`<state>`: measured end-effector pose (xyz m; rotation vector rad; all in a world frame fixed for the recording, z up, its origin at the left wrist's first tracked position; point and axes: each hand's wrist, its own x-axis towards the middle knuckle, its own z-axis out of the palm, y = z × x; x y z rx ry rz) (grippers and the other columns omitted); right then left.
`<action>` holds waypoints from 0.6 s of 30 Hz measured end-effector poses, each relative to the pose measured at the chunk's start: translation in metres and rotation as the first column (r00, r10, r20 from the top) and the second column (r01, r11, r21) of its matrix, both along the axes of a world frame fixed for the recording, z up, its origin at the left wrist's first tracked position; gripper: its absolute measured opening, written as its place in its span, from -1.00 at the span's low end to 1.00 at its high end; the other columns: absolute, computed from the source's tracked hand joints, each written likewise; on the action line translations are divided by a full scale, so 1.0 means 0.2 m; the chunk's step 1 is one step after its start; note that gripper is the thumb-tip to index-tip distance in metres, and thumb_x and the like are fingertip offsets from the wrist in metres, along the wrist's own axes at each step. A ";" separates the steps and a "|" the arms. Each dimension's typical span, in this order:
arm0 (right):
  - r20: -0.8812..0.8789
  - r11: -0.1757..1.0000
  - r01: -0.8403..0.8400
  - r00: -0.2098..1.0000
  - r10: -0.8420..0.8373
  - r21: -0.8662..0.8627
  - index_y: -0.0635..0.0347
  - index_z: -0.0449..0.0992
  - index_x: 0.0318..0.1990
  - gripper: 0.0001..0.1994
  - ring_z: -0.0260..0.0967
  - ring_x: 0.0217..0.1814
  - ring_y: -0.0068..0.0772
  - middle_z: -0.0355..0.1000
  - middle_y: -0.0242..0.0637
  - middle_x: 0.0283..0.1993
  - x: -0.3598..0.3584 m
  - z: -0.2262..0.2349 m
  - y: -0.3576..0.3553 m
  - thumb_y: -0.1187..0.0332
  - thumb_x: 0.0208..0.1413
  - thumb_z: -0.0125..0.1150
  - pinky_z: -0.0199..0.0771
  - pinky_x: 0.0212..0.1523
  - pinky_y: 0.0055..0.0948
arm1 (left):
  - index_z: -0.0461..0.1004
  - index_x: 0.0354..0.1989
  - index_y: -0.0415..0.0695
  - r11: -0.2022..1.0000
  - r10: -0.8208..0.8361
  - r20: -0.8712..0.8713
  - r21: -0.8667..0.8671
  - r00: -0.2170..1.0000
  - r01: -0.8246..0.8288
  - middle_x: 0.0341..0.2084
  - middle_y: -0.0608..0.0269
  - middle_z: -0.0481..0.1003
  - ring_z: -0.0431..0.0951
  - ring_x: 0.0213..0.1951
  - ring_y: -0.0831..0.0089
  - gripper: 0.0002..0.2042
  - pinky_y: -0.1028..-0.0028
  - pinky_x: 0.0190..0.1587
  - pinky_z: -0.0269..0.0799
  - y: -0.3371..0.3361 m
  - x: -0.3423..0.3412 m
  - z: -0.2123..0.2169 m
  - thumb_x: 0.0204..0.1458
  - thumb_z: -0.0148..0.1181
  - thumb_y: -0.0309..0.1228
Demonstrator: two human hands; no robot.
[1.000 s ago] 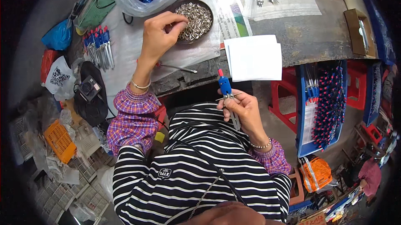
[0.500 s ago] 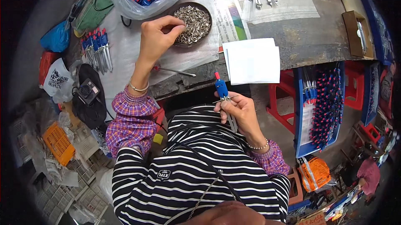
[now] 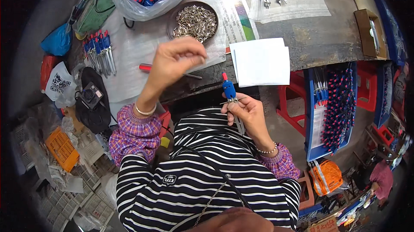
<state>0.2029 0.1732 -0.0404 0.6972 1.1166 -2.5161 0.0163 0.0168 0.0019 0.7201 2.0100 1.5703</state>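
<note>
My right hand (image 3: 246, 111) grips a drawing compass (image 3: 229, 90) with a blue head, a red tip and metal legs. Its head points up and away from me, and a thin metal rod crosses it below the head. My left hand (image 3: 177, 62) hovers over the table edge, slightly blurred, thumb and fingers pinched together. Whatever they hold is too small to make out. Just beyond it stands a round dark bowl (image 3: 172, 21) of small metal pieces (image 3: 196, 23). Under my left hand lies a screwdriver (image 3: 145, 67) with a red handle, partly hidden.
A clear bag (image 3: 120, 8) of blue and red compass heads stands at the back left. Several compasses (image 3: 100, 51) lie at the left. White paper (image 3: 262, 64) overhangs the table edge. To the right, a blue tray (image 3: 309, 115) holds many compasses beside red stools (image 3: 290, 98).
My left hand has moved from the bowl toward me and to the right, fingers still pinched. The screwdriver's red handle is now uncovered. My right hand holds the compass almost unmoved.
</note>
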 end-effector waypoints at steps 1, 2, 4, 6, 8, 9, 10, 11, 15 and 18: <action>0.002 1.000 0.003 1.000 -0.003 0.002 0.47 0.35 0.02 -0.69 0.33 -0.53 -0.63 0.47 -0.14 -0.36 0.00 0.00 0.00 0.51 0.14 0.06 0.41 -0.50 -0.66 | 0.55 -0.41 -0.29 0.999 -0.041 0.047 0.009 0.998 0.041 -0.40 0.29 0.50 0.46 -0.36 0.62 -0.87 0.68 -0.37 0.30 0.00 0.05 0.00 -0.19 0.22 -0.70; 0.005 1.000 0.006 1.000 -0.006 0.006 0.46 0.35 0.02 -0.70 0.33 -0.53 -0.63 0.47 -0.15 -0.35 0.00 0.00 -0.01 0.51 0.14 0.06 0.41 -0.50 -0.66 | 0.55 -0.41 -0.29 0.999 -0.041 0.049 0.009 0.998 0.041 -0.40 0.29 0.50 0.46 -0.36 0.62 -0.87 0.68 -0.37 0.30 0.01 0.09 -0.01 -0.19 0.22 -0.70; 0.000 1.000 0.001 1.000 -0.001 0.022 0.45 0.35 0.02 -0.70 0.33 -0.52 -0.63 0.47 -0.15 -0.35 0.00 0.00 -0.01 0.51 0.14 0.06 0.42 -0.49 -0.66 | 0.56 -0.41 -0.28 0.994 -0.104 0.110 -0.028 0.989 0.108 -0.40 0.25 0.51 0.49 -0.38 0.56 -0.84 0.63 -0.38 0.35 0.02 0.15 -0.01 -0.21 0.20 -0.72; -0.008 0.999 -0.005 1.000 0.005 0.038 0.45 0.35 0.02 -0.70 0.34 -0.51 -0.62 0.47 -0.14 -0.34 -0.01 0.00 -0.01 0.51 0.13 0.07 0.42 -0.49 -0.65 | 0.56 -0.41 -0.27 0.991 -0.133 -0.018 -0.033 0.991 0.132 -0.41 0.22 0.52 0.50 -0.40 0.53 -0.83 0.60 -0.38 0.37 0.04 0.18 -0.02 -0.22 0.20 -0.73; -0.018 0.999 0.002 1.000 -0.001 0.054 0.45 0.35 0.01 -0.70 0.35 -0.50 -0.62 0.47 -0.16 -0.34 0.00 0.01 -0.01 0.52 0.13 0.08 0.44 -0.47 -0.64 | 0.56 -0.39 -0.25 0.988 -0.150 -0.169 -0.063 0.974 0.141 -0.47 0.16 0.51 0.52 -0.43 0.44 -0.80 0.55 -0.40 0.40 0.07 0.22 -0.01 -0.24 0.19 -0.73; -0.019 0.999 0.004 1.000 -0.003 0.054 0.45 0.35 0.01 -0.70 0.35 -0.50 -0.62 0.47 -0.16 -0.34 0.00 0.00 -0.01 0.52 0.13 0.08 0.44 -0.47 -0.64 | 0.56 -0.39 -0.25 0.988 -0.152 -0.169 -0.063 0.974 0.144 -0.47 0.16 0.51 0.52 -0.43 0.44 -0.80 0.55 -0.40 0.40 0.08 0.24 -0.01 -0.24 0.19 -0.73; -0.030 0.997 0.000 1.000 0.002 0.082 0.45 0.35 0.02 -0.70 0.35 -0.50 -0.63 0.47 -0.16 -0.34 0.00 0.00 -0.01 0.53 0.13 0.08 0.44 -0.46 -0.64 | 0.56 -0.39 -0.25 0.985 -0.163 -0.205 -0.082 0.965 0.149 -0.47 0.17 0.51 0.52 -0.43 0.44 -0.80 0.55 -0.40 0.40 0.09 0.25 0.00 -0.24 0.18 -0.73; -0.042 0.994 -0.002 0.999 0.006 0.108 0.45 0.35 0.02 -0.70 0.35 -0.49 -0.63 0.47 -0.17 -0.34 0.00 0.00 -0.02 0.53 0.13 0.08 0.45 -0.45 -0.64 | 0.56 -0.39 -0.25 0.983 -0.176 -0.239 -0.102 0.955 0.155 -0.48 0.18 0.51 0.52 -0.44 0.43 -0.80 0.54 -0.41 0.41 0.10 0.26 0.00 -0.23 0.18 -0.73; -0.026 0.991 0.004 1.000 -0.001 0.134 0.45 0.35 0.01 -0.71 0.35 -0.49 -0.65 0.48 -0.19 -0.33 0.01 0.01 -0.03 0.53 0.13 0.07 0.44 -0.45 -0.65 | 0.52 -0.42 -0.26 0.979 -0.168 -0.237 -0.154 0.957 0.134 -0.53 0.19 0.48 0.50 -0.49 0.43 -0.83 0.54 -0.45 0.39 0.11 0.28 0.00 -0.25 0.19 -0.72; -0.074 0.981 -0.002 0.997 0.017 0.195 0.45 0.37 0.00 -0.72 0.35 -0.49 -0.68 0.49 -0.22 -0.34 0.02 0.00 -0.03 0.54 0.13 0.08 0.44 -0.46 -0.66 | 0.50 -0.44 -0.27 0.970 -0.186 -0.253 -0.203 0.949 0.135 -0.57 0.20 0.46 0.48 -0.52 0.45 -0.85 0.54 -0.48 0.36 0.11 0.28 0.02 -0.26 0.20 -0.70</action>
